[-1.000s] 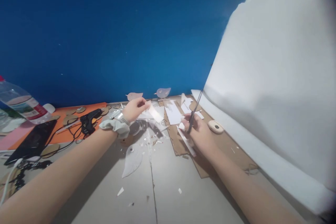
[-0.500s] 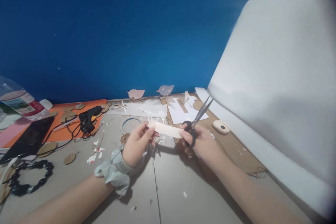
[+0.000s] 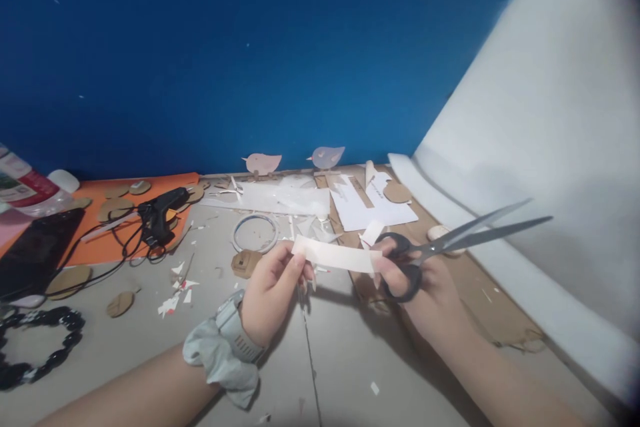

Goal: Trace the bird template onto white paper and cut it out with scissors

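Observation:
Between my hands stretches a pale strip of paper [image 3: 340,257], held slightly above the table. My left hand [image 3: 273,287] pinches its left end between thumb and fingers; a watch and a pale green scrunchie are on that wrist. My right hand [image 3: 425,287] grips the strip's right end with its fingertips. Looped on the fingers of that same hand are black-handled scissors [image 3: 470,233], blades a little apart and pointing right, away from the strip. Behind the strip lies a small white paper piece [image 3: 373,232].
A glue gun [image 3: 163,213] with its cord lies on orange paper [image 3: 183,183] at left, near a phone [image 3: 40,247] and a bottle [image 3: 25,187]. Paper birds [image 3: 263,163] stand by the blue wall. A tape ring [image 3: 255,233], cardboard discs, a bead bracelet [image 3: 40,343] and scraps lie about.
The scissors have swung from pointing up and right to pointing nearly level to the right. Both hands have shifted slightly right in view, still holding the strip.

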Motion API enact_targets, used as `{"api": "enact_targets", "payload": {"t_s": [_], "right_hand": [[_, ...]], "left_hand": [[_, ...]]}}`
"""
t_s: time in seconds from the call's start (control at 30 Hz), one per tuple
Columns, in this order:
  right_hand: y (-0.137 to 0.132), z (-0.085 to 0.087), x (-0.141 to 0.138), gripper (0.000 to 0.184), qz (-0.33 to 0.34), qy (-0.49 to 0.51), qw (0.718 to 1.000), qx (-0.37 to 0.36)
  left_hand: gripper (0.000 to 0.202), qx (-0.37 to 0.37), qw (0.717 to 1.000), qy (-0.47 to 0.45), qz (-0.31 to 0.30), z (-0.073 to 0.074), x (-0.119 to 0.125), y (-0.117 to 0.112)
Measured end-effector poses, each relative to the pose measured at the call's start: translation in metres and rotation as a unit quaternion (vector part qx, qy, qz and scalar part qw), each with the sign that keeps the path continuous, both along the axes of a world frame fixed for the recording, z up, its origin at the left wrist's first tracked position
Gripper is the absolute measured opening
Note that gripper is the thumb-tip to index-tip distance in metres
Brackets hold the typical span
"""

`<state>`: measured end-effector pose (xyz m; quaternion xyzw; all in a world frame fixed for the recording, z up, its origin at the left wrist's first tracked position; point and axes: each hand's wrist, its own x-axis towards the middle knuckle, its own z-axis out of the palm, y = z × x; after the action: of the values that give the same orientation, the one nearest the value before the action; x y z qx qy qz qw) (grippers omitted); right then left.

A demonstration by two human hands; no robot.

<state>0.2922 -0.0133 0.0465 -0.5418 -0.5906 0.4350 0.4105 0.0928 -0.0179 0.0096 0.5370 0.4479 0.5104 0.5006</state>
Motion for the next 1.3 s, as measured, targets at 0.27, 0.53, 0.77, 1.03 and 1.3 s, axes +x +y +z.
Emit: {"api": "enact_targets", "payload": {"t_s": [0.27,0.53,0.77,1.03,1.3], "right_hand": [[0.000,-0.011,0.001,0.014,0.007,-0.067,0.998,0.010],[-0.005,-0.009,-0.018,0.015,0.059,-0.009,0.994,-0.089],[-0.010,-0.017,-0.027,0.022,0.085,0.035,0.988,-0.127],[-0.012,-0.011,-0.032,0.020,0.131,0.028,0.979,-0.151],[-0.013,-0.014,-0.015,0.041,0.297,0.058,0.926,-0.228]], "left_hand": [[0.026,-0.017,0.999,-0.030,0.041,-0.004,0.001,0.002],[0.020,-0.015,0.999,0.037,-0.019,-0.001,0.004,0.003],[0.032,0.051,0.971,0.213,-0.094,0.004,0.006,-0.005],[0.027,0.045,0.975,0.189,-0.107,0.005,0.006,-0.005],[0.028,0.046,0.995,0.091,0.011,0.000,0.000,-0.004]]}}
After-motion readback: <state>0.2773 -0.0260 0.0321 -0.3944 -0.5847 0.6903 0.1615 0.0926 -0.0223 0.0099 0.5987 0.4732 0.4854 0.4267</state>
